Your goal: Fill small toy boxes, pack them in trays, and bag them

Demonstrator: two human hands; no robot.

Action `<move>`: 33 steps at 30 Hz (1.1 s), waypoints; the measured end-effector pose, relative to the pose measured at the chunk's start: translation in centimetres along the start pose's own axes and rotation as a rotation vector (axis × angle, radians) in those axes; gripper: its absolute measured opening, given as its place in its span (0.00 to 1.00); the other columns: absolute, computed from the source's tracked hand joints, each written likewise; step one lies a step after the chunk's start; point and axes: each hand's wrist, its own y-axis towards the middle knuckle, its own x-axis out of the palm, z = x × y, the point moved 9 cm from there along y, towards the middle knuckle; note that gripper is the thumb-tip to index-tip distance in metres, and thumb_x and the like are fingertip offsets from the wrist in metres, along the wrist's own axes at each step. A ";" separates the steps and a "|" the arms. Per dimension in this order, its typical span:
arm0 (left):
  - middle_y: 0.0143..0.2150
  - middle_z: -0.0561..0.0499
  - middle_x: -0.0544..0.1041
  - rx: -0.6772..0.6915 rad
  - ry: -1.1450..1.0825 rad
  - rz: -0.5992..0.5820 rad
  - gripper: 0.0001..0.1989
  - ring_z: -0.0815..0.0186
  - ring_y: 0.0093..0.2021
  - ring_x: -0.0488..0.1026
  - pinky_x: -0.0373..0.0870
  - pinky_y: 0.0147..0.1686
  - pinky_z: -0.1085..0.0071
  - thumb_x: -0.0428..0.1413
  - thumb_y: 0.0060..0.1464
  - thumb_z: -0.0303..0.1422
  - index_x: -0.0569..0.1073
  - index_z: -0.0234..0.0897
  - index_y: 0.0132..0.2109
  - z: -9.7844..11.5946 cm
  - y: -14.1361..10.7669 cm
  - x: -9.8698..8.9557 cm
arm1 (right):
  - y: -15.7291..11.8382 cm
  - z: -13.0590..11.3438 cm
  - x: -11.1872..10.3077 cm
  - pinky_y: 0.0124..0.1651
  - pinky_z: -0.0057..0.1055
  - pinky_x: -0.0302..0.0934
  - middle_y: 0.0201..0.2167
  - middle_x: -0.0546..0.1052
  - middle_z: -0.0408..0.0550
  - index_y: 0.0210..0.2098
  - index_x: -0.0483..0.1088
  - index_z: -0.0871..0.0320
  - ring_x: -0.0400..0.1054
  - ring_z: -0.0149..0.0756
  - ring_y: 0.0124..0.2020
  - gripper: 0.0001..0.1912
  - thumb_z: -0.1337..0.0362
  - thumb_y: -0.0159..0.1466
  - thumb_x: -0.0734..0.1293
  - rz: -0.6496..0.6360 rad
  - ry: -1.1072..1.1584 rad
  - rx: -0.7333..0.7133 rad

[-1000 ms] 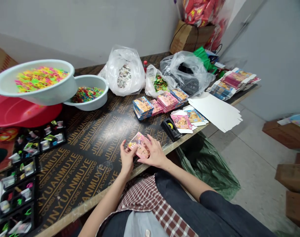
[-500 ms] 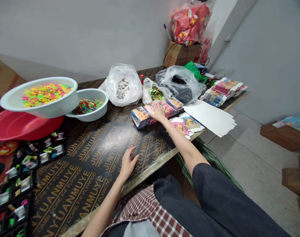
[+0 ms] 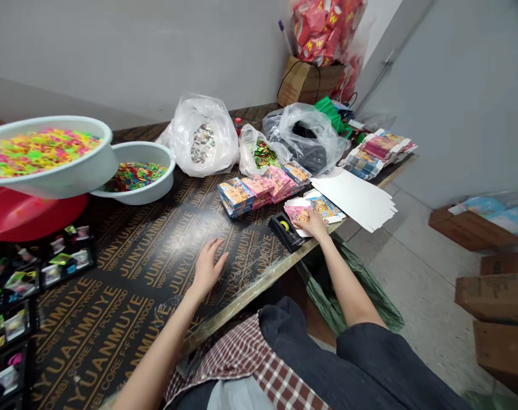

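Right hand (image 3: 315,223) lies on a pink printed carton flat (image 3: 296,214) at the bench (image 3: 156,273) edge, beside a tape dispenser (image 3: 283,230); whether its fingers grip, cannot tell. Left hand (image 3: 208,267) open, fingers spread, released on the bench.

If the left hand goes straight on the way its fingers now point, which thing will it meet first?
The left hand would probably first meet the stack of blue-and-orange printed cardboard boxes, after passing over the black printed plywood tabletop. Depth is hard to judge from this view.
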 end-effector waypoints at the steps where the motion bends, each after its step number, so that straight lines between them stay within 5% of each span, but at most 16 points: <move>1: 0.62 0.39 0.72 0.076 0.071 -0.021 0.20 0.53 0.63 0.68 0.65 0.62 0.54 0.51 0.61 0.41 0.73 0.39 0.57 1.8 2.1 0.5 | -0.3 0.4 0.4 0.63 0.65 0.49 0.64 0.63 0.66 0.66 0.60 0.63 0.53 0.70 0.66 0.46 0.42 0.57 0.69 -0.024 -0.013 0.010; 6: 0.74 0.43 0.54 0.359 0.405 -0.160 0.30 0.49 0.74 0.48 0.47 0.69 0.44 0.53 0.62 0.39 0.60 0.43 0.69 9.1 12.2 5.1 | -0.8 0.8 0.3 0.63 0.66 0.48 0.67 0.60 0.66 0.68 0.56 0.61 0.50 0.70 0.68 0.47 0.43 0.57 0.68 -0.025 -0.033 0.023; 11: 0.74 0.42 0.53 0.388 0.554 -0.285 0.33 0.45 0.74 0.47 0.42 0.68 0.37 0.54 0.61 0.41 0.57 0.44 0.71 9.4 17.6 8.6 | 0.0 -2.3 -2.9 0.64 0.61 0.48 0.71 0.52 0.71 0.69 0.55 0.64 0.46 0.67 0.71 0.39 0.49 0.65 0.64 0.198 -0.037 -0.117; 16: 0.72 0.40 0.58 0.376 0.621 -0.309 0.30 0.42 0.72 0.52 0.48 0.65 0.35 0.52 0.63 0.43 0.60 0.43 0.69 8.2 18.9 9.5 | 1.8 -13.2 -4.4 0.68 0.56 0.41 0.72 0.54 0.62 0.69 0.57 0.60 0.44 0.58 0.72 0.35 0.51 0.67 0.65 0.256 -0.123 -0.668; 18: 0.71 0.39 0.60 0.366 0.638 -0.312 0.29 0.42 0.71 0.54 0.50 0.64 0.35 0.52 0.62 0.42 0.62 0.44 0.68 8.0 18.9 9.6 | 3.4 -15.3 -4.1 0.69 0.58 0.37 0.71 0.57 0.63 0.68 0.58 0.62 0.45 0.58 0.72 0.37 0.51 0.66 0.66 0.215 -0.144 -0.749; 24: 0.69 0.39 0.63 0.377 0.694 -0.332 0.28 0.46 0.70 0.56 0.52 0.64 0.37 0.48 0.62 0.31 0.63 0.45 0.68 7.7 18.6 9.8 | 8.7 -12.6 -3.1 0.68 0.63 0.35 0.65 0.65 0.66 0.65 0.62 0.65 0.53 0.58 0.68 0.36 0.45 0.67 0.61 0.220 -0.069 -0.530; 29: 0.65 0.38 0.68 0.366 0.716 -0.364 0.27 0.45 0.66 0.61 0.54 0.62 0.36 0.46 0.60 0.27 0.68 0.44 0.65 7.7 19.4 10.1 | 9.1 -11.4 -2.9 0.68 0.62 0.33 0.64 0.67 0.67 0.66 0.61 0.64 0.56 0.58 0.66 0.37 0.44 0.68 0.57 0.290 -0.034 -0.430; 33: 0.67 0.38 0.66 0.378 0.707 -0.388 0.27 0.46 0.68 0.59 0.52 0.64 0.36 0.46 0.60 0.26 0.67 0.43 0.65 7.7 19.5 10.8 | 7.8 -11.1 -3.6 0.67 0.63 0.34 0.71 0.54 0.66 0.70 0.54 0.59 0.47 0.59 0.70 0.39 0.43 0.68 0.58 0.293 -0.076 -0.430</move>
